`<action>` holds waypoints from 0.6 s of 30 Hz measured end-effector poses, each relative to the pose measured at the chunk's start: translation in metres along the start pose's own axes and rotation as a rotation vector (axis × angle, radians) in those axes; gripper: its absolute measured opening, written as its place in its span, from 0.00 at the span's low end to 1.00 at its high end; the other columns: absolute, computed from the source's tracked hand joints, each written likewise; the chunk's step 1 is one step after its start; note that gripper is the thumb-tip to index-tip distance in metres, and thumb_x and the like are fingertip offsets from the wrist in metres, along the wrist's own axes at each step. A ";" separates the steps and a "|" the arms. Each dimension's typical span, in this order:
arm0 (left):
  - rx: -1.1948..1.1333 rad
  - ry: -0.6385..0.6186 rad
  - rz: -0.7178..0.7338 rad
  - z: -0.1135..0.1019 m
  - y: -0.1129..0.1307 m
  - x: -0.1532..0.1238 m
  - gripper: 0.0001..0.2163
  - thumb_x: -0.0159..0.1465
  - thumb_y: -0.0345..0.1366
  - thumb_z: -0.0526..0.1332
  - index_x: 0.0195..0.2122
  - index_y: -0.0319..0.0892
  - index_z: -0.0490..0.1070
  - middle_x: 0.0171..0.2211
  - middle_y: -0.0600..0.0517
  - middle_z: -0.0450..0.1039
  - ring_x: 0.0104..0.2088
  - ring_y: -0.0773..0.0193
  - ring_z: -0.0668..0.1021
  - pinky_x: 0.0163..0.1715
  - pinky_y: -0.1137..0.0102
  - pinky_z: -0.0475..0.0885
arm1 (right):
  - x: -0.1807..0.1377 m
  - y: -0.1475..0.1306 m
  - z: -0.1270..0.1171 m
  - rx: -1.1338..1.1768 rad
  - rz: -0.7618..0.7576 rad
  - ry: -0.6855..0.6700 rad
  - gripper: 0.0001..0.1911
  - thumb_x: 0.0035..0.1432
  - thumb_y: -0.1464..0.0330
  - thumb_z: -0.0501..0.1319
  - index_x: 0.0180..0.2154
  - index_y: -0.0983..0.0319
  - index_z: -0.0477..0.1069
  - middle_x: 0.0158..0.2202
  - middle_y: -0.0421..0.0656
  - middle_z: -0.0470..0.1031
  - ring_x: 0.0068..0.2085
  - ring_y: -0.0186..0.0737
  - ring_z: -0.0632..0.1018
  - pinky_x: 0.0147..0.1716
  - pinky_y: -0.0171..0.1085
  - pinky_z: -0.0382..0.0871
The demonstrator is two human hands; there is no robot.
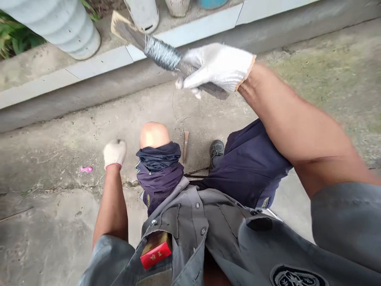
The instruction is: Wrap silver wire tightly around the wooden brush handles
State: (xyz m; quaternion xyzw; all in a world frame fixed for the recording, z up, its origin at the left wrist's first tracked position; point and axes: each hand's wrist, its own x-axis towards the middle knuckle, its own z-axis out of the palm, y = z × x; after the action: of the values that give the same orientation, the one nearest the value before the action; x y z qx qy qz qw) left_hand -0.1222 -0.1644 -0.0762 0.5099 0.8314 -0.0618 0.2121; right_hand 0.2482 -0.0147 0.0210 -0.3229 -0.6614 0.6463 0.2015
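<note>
My right hand (214, 67), in a white knit glove, grips the lower part of a flat wooden stick (127, 33). Grey wire or twine (163, 53) is wound thickly round the stick's middle. The stick slants up and left, its pale far end over the tiled ledge. Lower at the left, my left hand (115, 153) is closed in a fist inside a white glove, beside my bare knee. Whatever it may hold is hidden by the fingers. Between my legs a narrow rusty-brown tool or strip (185, 147) lies on the concrete.
A ledge with pale tiles (101, 63) crosses the top. On it stand a ribbed white pot (65, 28), a white container (144, 14) and other pots. A small pink object (86, 169) lies on the ground at the left. A red box (156, 252) sits in my shirt pocket.
</note>
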 end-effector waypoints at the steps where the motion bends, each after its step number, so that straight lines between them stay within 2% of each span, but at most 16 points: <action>1: -0.046 0.149 0.008 -0.015 0.008 0.009 0.18 0.76 0.34 0.54 0.54 0.33 0.81 0.50 0.34 0.84 0.60 0.39 0.82 0.55 0.56 0.75 | -0.001 -0.001 0.000 -0.028 0.025 -0.007 0.09 0.66 0.76 0.70 0.45 0.67 0.72 0.26 0.36 0.74 0.21 0.27 0.73 0.18 0.24 0.66; 3: -0.240 0.377 0.194 -0.040 0.038 0.021 0.20 0.71 0.36 0.59 0.62 0.40 0.79 0.58 0.40 0.83 0.63 0.46 0.81 0.63 0.59 0.73 | -0.002 -0.001 0.000 -0.075 0.065 -0.001 0.12 0.65 0.71 0.73 0.45 0.64 0.71 0.27 0.35 0.74 0.22 0.27 0.73 0.20 0.25 0.69; 4: -0.346 0.369 0.353 -0.049 0.060 0.025 0.25 0.69 0.36 0.62 0.67 0.43 0.76 0.62 0.42 0.82 0.64 0.49 0.80 0.66 0.60 0.72 | -0.003 -0.001 0.000 -0.095 0.077 0.006 0.15 0.64 0.67 0.75 0.45 0.63 0.71 0.27 0.35 0.74 0.22 0.28 0.72 0.22 0.26 0.70; 5: -0.427 0.291 0.513 -0.054 0.083 0.027 0.30 0.67 0.36 0.64 0.71 0.43 0.73 0.65 0.43 0.80 0.64 0.50 0.80 0.67 0.60 0.71 | -0.003 -0.001 0.000 -0.115 0.081 0.009 0.16 0.63 0.64 0.76 0.44 0.62 0.71 0.27 0.35 0.74 0.23 0.28 0.72 0.23 0.27 0.71; 7: -0.528 0.050 0.735 -0.056 0.131 0.027 0.34 0.64 0.38 0.65 0.73 0.41 0.70 0.63 0.41 0.81 0.62 0.51 0.81 0.65 0.60 0.73 | -0.004 0.001 -0.002 -0.143 0.057 0.012 0.18 0.61 0.61 0.75 0.44 0.60 0.72 0.28 0.36 0.73 0.26 0.30 0.72 0.25 0.28 0.71; 9: -0.554 -0.190 0.857 -0.052 0.169 0.022 0.31 0.65 0.41 0.65 0.70 0.39 0.72 0.57 0.42 0.84 0.57 0.52 0.83 0.61 0.60 0.76 | -0.003 0.004 -0.008 -0.194 0.029 0.041 0.16 0.62 0.60 0.73 0.44 0.60 0.72 0.30 0.37 0.73 0.29 0.32 0.73 0.27 0.30 0.71; 10: -0.544 -0.270 0.892 -0.051 0.182 0.019 0.28 0.66 0.41 0.64 0.66 0.39 0.75 0.51 0.43 0.86 0.53 0.53 0.84 0.58 0.61 0.77 | -0.002 0.006 -0.013 -0.252 0.030 0.080 0.15 0.63 0.60 0.71 0.44 0.60 0.72 0.31 0.39 0.74 0.30 0.33 0.74 0.28 0.31 0.71; 12: -0.473 -0.378 0.923 -0.052 0.198 0.015 0.20 0.70 0.42 0.60 0.59 0.39 0.79 0.38 0.48 0.86 0.42 0.57 0.85 0.50 0.63 0.78 | 0.000 0.010 -0.026 -0.478 0.065 0.182 0.13 0.64 0.62 0.69 0.46 0.61 0.73 0.36 0.42 0.78 0.33 0.36 0.77 0.32 0.34 0.73; 14: -0.330 -0.367 0.949 -0.057 0.203 0.014 0.14 0.72 0.42 0.57 0.48 0.42 0.81 0.29 0.52 0.82 0.35 0.58 0.82 0.43 0.65 0.76 | 0.003 0.015 -0.040 -0.806 0.136 0.252 0.13 0.64 0.65 0.68 0.49 0.62 0.76 0.40 0.46 0.81 0.39 0.42 0.81 0.39 0.37 0.74; 16: -0.186 -0.335 0.969 -0.062 0.205 0.017 0.14 0.73 0.43 0.57 0.36 0.45 0.78 0.25 0.53 0.79 0.31 0.59 0.79 0.40 0.65 0.73 | 0.005 0.020 -0.048 -1.085 0.262 0.252 0.16 0.62 0.69 0.68 0.51 0.64 0.79 0.43 0.51 0.82 0.45 0.49 0.83 0.45 0.41 0.74; 18: -0.120 -0.354 0.958 -0.065 0.207 0.023 0.16 0.73 0.45 0.58 0.30 0.46 0.74 0.25 0.53 0.78 0.30 0.60 0.78 0.38 0.65 0.71 | 0.007 0.026 -0.050 -1.230 0.413 0.223 0.18 0.60 0.73 0.68 0.53 0.66 0.81 0.44 0.56 0.83 0.50 0.55 0.84 0.50 0.46 0.74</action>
State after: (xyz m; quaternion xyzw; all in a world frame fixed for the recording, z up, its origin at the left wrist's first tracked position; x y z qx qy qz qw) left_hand 0.0304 -0.0269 -0.0040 0.8023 0.4578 0.0046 0.3830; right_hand 0.2812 0.0251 -0.0020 -0.5644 -0.8098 0.1385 -0.0806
